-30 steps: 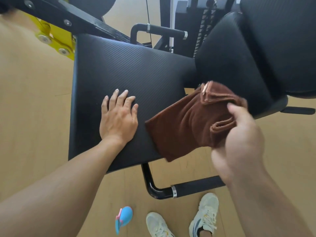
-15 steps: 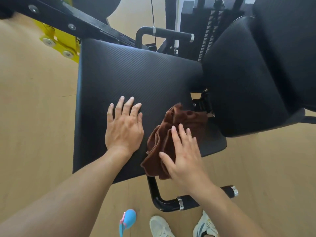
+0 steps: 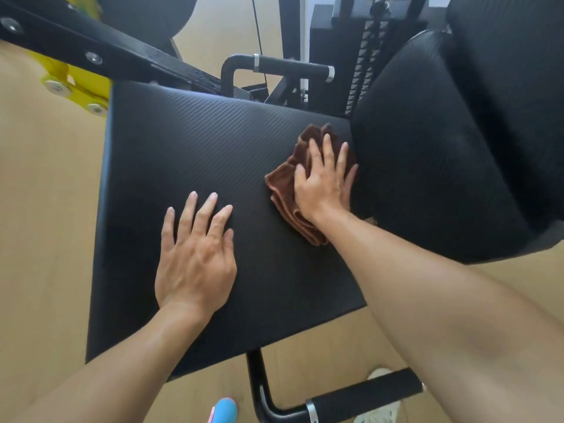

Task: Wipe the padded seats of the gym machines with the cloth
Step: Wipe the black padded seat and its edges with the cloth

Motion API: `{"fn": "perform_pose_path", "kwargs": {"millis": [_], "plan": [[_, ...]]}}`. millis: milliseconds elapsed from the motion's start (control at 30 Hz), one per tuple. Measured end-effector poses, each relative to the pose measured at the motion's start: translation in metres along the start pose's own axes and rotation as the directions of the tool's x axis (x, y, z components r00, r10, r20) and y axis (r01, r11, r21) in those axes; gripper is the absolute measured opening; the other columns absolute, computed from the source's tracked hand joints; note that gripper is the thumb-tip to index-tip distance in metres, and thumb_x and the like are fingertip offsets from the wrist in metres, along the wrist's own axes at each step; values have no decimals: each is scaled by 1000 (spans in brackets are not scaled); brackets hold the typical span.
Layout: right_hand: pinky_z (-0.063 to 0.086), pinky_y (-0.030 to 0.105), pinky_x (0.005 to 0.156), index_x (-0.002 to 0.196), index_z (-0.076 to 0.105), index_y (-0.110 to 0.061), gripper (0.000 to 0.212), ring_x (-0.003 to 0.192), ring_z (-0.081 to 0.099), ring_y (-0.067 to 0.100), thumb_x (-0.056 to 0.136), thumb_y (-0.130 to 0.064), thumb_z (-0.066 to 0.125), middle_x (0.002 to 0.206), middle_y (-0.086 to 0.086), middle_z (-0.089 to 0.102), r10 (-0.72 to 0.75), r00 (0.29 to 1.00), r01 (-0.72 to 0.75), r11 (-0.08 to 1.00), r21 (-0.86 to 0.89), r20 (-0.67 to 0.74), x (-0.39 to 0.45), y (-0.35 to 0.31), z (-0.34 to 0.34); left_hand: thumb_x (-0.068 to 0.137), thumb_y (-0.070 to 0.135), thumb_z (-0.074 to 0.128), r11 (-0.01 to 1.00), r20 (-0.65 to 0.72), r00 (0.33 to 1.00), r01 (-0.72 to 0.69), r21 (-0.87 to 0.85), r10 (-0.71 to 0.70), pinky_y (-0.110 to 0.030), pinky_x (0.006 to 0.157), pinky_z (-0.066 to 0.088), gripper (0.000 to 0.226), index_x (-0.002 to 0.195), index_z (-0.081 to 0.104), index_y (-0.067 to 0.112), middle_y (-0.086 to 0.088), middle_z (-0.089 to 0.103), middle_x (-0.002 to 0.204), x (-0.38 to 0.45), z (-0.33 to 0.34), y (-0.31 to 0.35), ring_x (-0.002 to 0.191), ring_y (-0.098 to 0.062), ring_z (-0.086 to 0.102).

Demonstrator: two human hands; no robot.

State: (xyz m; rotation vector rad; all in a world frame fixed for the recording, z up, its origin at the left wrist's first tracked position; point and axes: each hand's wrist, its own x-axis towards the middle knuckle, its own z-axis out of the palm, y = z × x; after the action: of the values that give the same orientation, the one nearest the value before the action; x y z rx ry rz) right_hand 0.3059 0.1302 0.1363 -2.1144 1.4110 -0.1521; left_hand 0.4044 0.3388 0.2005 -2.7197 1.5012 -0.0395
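A black padded seat (image 3: pixel 189 154) fills the middle of the view. My left hand (image 3: pixel 195 257) lies flat on its near part, fingers spread, holding nothing. A crumpled brown cloth (image 3: pixel 283 184) sits on the seat's far right side, close to the black back pad (image 3: pixel 433 154). My right hand (image 3: pixel 323 175) presses down on the cloth with fingers spread over it, covering much of it.
Black handle bars stand behind the seat (image 3: pixel 290 68) and below its near edge (image 3: pixel 360 395). A black frame beam (image 3: pixel 100 53) with a yellow bracket (image 3: pixel 76 87) crosses the upper left. A blue spray bottle (image 3: pixel 224 410) and a white shoe (image 3: pixel 381 413) are on the wooden floor.
My right hand brought the cloth down from the air onto the seat, then pushed it away across the seat toward the back pad. My left hand stayed flat on the seat.
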Motion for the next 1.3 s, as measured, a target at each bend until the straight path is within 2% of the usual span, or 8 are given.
{"fn": "perform_pose_path", "kwargs": {"millis": [267,400,567,667,833,1000,1167,1300], "plan": [[25,42,124,140,60,-27,55,151,31,15,88,-22,42,156,-13,46,-311,950,308,933,184,-14,-98,15,-14,103,37,28,999,33,999,2,41,-3,-51,125,11,52,151,40,23,1,32,163,3,-3,3,156,-22,13],[19,44,124,154,40,-30,64,156,17,15,92,-41,52,165,-13,30,-494,859,489,870,71,132,-182,21,1,102,35,29,998,58,998,-15,61,11,-53,124,15,53,151,41,22,-1,33,163,3,-5,4,155,-24,15],[4,50,126,160,24,-34,66,158,1,18,99,-56,38,169,-12,17,-506,846,514,858,-7,169,-124,10,5,101,34,31,998,51,999,-19,68,15,-53,124,15,52,151,42,21,-3,34,162,2,-4,5,155,-24,16],[2,52,126,159,27,-35,63,157,7,21,100,-57,34,168,-12,21,-416,904,421,906,-37,95,-69,-1,5,102,34,31,997,57,998,-16,77,12,-53,124,15,52,151,42,21,-2,34,162,2,-4,6,155,-24,17],[2,54,126,161,21,-32,60,158,-4,24,104,-50,29,171,-11,9,90,996,-88,993,75,-26,38,-13,-2,101,34,32,997,36,999,-11,77,8,-54,123,16,52,150,43,21,-2,35,162,2,-2,5,155,-25,18],[6,53,126,153,40,-23,48,158,5,26,107,-36,30,168,-6,24,150,977,-119,973,197,-152,56,-30,-2,101,32,36,998,12,1000,-10,62,9,-55,123,18,51,149,44,21,-3,37,161,1,1,3,154,-26,20],[6,45,126,154,40,-26,47,156,14,28,109,-37,34,166,0,30,-156,986,166,955,246,-58,58,-44,-21,101,32,35,998,20,1000,-6,65,4,-54,123,16,50,149,43,23,-1,36,162,2,3,5,154,-25,19],[2,42,128,141,55,-32,36,156,13,20,108,-32,38,164,-10,34,-551,827,510,820,261,115,49,-69,-15,101,31,37,999,5,1000,17,29,-18,-52,124,15,49,147,47,22,1,38,160,1,1,8,154,-23,22]]}}
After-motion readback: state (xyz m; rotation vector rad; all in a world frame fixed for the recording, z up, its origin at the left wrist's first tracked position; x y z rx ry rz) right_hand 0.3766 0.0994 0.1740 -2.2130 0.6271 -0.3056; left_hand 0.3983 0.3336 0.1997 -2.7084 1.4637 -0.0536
